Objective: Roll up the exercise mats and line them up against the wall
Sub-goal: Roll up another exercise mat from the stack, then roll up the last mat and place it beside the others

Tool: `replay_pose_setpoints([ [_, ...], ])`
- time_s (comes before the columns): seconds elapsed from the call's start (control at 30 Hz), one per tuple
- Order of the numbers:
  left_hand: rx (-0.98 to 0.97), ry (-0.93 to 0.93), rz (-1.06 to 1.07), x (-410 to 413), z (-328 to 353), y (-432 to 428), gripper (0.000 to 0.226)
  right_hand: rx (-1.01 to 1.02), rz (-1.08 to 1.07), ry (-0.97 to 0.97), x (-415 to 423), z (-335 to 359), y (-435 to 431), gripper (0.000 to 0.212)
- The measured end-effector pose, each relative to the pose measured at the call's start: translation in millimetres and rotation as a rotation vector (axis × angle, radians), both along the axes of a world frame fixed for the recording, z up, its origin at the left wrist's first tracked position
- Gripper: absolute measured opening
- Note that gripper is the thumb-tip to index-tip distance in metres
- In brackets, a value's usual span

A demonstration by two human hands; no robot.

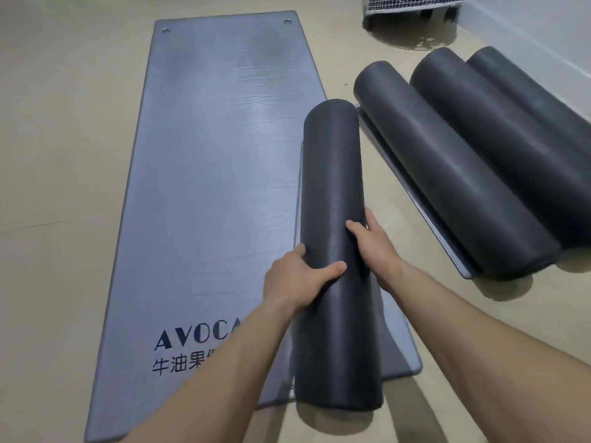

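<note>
A dark grey rolled mat [332, 174] lies lengthwise in front of me, its loose flap [399, 346] flat on the floor to the right. My left hand [299, 279] grips the roll from the left, thumb over the top. My right hand [371, 241] holds its right side, fingers curled onto it. Left of the roll a flat grey mat [208, 155] with printed lettering lies spread on the floor. Three rolled mats lie side by side at the right: the nearest [447, 174], the middle [499, 148] and the farthest [550, 110], which is beside the white wall [543, 24].
A white wire-mesh appliance [412, 4] stands at the back by the wall's corner. Beige floor [64, 155] surrounds the mats. The nearest rolled mat at the right has a flat tail edge [412, 193] showing on its left side.
</note>
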State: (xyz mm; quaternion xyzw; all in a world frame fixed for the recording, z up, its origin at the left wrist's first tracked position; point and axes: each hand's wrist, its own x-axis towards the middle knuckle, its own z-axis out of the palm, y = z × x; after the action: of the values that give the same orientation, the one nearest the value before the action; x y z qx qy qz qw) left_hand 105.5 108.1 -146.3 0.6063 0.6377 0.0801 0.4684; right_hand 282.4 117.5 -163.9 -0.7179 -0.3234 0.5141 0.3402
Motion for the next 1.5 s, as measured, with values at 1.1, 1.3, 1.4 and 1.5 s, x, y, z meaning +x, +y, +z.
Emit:
replay_pose_setpoints([
  [1.1, -0.098, 0.536, -0.456, -113, -50, -88, 0.081, -0.165, 0.775, -0.765, -46, -31, -106, 0.051],
  [1.3, 0.008, 0.728, -0.532, -193, -70, -162, 0.088, -0.152, 1.007, -0.932, -84, -59, -182, 0.087],
  [1.4, 0.147, 0.753, -0.532, -207, -78, -168, 0.080, -0.080, 1.060, -1.035, -74, -70, -185, 0.087],
  [1.5, 0.112, 0.755, -0.465, -213, -87, -161, 0.095, -0.087, 1.075, -1.078, -68, -78, -183, 0.086],
])
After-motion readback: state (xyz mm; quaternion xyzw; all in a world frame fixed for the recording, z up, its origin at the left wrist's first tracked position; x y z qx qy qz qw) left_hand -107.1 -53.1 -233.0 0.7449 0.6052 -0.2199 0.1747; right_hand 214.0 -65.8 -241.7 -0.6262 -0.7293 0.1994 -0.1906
